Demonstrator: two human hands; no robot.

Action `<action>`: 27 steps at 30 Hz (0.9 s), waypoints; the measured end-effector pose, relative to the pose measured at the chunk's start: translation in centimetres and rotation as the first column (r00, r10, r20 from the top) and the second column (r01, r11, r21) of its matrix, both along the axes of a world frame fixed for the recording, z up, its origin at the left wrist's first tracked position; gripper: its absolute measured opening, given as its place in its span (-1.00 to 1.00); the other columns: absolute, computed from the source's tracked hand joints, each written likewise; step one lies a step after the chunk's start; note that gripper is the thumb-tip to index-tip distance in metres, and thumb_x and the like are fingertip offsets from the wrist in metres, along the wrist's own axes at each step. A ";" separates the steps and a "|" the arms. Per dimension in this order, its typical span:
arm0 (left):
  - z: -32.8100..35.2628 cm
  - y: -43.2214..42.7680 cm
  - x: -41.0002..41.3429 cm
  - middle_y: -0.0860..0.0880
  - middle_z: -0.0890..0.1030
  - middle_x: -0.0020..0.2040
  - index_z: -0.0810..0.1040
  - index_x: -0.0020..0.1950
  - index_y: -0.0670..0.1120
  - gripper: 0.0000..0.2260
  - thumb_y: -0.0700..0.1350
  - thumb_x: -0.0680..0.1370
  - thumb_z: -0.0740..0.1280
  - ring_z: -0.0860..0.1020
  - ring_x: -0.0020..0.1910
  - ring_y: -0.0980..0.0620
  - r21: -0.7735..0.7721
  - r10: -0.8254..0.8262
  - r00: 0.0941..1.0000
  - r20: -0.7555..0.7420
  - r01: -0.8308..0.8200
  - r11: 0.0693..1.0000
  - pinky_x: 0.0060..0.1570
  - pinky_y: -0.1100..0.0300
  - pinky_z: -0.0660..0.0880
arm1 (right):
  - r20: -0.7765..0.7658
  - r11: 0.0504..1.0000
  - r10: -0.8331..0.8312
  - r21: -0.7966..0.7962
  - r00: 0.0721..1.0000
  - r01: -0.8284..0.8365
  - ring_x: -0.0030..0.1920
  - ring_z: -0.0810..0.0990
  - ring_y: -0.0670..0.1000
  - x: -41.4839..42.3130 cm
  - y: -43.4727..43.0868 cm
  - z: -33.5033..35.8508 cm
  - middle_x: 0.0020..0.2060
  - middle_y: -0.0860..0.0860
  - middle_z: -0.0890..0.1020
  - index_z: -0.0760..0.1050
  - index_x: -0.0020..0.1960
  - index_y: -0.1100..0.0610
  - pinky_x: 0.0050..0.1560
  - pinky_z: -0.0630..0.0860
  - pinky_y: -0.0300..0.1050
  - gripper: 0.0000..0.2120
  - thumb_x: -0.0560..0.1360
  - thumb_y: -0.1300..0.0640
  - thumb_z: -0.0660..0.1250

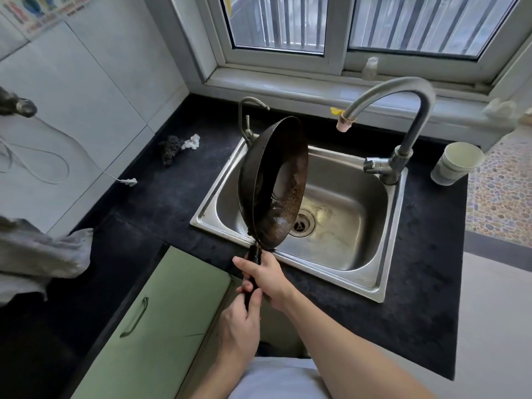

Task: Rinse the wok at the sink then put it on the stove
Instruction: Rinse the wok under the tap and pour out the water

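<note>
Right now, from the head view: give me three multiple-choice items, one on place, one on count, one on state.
1. Where is the dark round metal wok?
A. flat on the counter
B. tipped on edge over the steel sink
C. on the windowsill

2. How many hands grip its black handle?
A. none
B. one
C. two

3. The curved steel faucet is:
A. running hard
B. showing no stream
C. hidden under a cloth

Key: B, the wok stands almost vertical above the basin; C, the left hand and right hand both wrap the handle; B, no water is visible at the spout.
</note>
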State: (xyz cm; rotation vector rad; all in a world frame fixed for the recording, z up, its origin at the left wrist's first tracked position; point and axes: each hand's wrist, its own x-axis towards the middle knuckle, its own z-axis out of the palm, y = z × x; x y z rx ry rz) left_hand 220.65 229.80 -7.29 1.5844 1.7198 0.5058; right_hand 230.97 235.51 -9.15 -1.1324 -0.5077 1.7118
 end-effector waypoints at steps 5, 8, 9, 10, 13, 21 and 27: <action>0.1 -0.5 0.1 -0.15 0.69 -0.21 0.60 -0.09 -0.17 -0.67 0.06 0.59 0.21 0.62 -0.18 -0.18 0.059 0.026 0.999 -0.027 -0.024 0.998 -0.21 -0.01 0.48 | -0.060 0.999 0.010 0.046 0.998 -0.007 -0.56 0.36 -0.05 0.1 -0.5 0.0 -0.43 0.03 0.39 0.30 -0.05 0.17 -0.33 0.59 -0.04 -0.74 0.56 0.21 0.42; 0.8 -0.7 0.2 -0.17 0.68 -0.21 0.59 -0.10 -0.19 -0.69 0.04 0.59 0.23 0.61 -0.17 -0.20 0.082 0.027 0.999 -0.032 -0.024 0.996 -0.27 0.07 0.36 | -0.069 0.998 0.026 0.060 0.997 -0.022 -0.56 0.36 -0.05 0.1 -0.5 0.1 -0.44 0.03 0.40 0.30 -0.09 0.17 -0.33 0.59 -0.05 -0.73 0.56 0.22 0.42; 1.0 -0.7 0.3 -0.16 0.68 -0.21 0.59 -0.10 -0.19 -0.69 0.04 0.59 0.23 0.60 -0.16 -0.19 0.079 0.029 0.999 -0.029 -0.027 0.996 -0.27 0.08 0.34 | -0.068 0.998 0.031 0.062 0.997 -0.027 -0.56 0.36 -0.05 0.1 -0.5 0.1 -0.44 0.03 0.40 0.30 -0.09 0.17 -0.32 0.59 -0.05 -0.73 0.56 0.22 0.42; 1.3 -0.7 0.3 -0.16 0.68 -0.22 0.58 -0.11 -0.18 -0.68 0.05 0.59 0.23 0.60 -0.16 -0.19 0.073 0.035 0.999 -0.025 -0.033 0.997 -0.27 0.09 0.33 | -0.069 0.998 0.036 0.061 0.997 -0.031 -0.56 0.36 -0.05 0.1 -0.4 0.1 -0.44 0.03 0.40 0.30 -0.09 0.17 -0.33 0.59 -0.05 -0.73 0.56 0.22 0.42; 1.7 -0.8 0.5 -0.13 0.64 -0.29 0.52 -0.19 -0.12 -0.64 0.14 0.55 0.17 0.60 -0.19 -0.20 0.065 0.027 1.000 -0.006 -0.027 0.997 -0.30 0.10 0.31 | -0.067 0.997 0.043 0.060 0.997 -0.039 -0.55 0.37 -0.05 0.1 -0.3 0.1 -0.44 0.02 0.41 0.30 -0.10 0.16 -0.33 0.59 -0.05 -0.74 0.56 0.22 0.42; 2.0 -0.7 0.8 -0.18 0.68 -0.21 0.57 -0.12 -0.19 -0.60 0.13 0.56 0.19 0.61 -0.15 -0.21 0.093 0.044 0.999 -0.027 -0.041 0.995 -0.29 0.11 0.30 | -0.097 0.997 0.060 0.044 0.993 -0.056 -0.54 0.36 -0.04 0.2 -0.2 0.0 -0.44 0.02 0.41 0.30 -0.08 0.16 -0.32 0.58 -0.04 -0.74 0.55 0.24 0.42; 2.2 -0.5 0.8 0.01 0.54 -0.36 0.53 -0.19 -0.12 -0.73 0.04 0.58 0.25 0.49 -0.29 -0.06 0.052 0.040 0.997 -0.064 -0.037 0.998 -0.32 0.16 0.27 | -0.112 0.999 0.046 0.014 0.993 -0.045 -0.54 0.37 -0.03 0.3 0.0 -0.2 -0.43 0.01 0.41 0.29 -0.03 0.16 -0.32 0.57 -0.04 -0.73 0.54 0.23 0.42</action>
